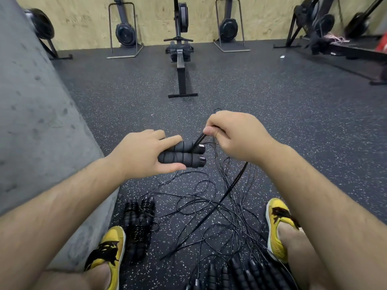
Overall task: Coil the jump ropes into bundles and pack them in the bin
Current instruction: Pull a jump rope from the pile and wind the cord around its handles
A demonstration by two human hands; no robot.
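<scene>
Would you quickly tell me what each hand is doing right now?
Left hand: holding the two black foam jump-rope handles side by side.
Right hand: pinching the thin black rope cord.

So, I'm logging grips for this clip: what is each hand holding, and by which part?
The left hand grips the two black handles together, round the ends away from their caps. The right hand pinches the cord just above the handles.

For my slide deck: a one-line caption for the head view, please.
Left hand holds two handles while right hand pinches the cord above tangled ropes on the floor.
</scene>
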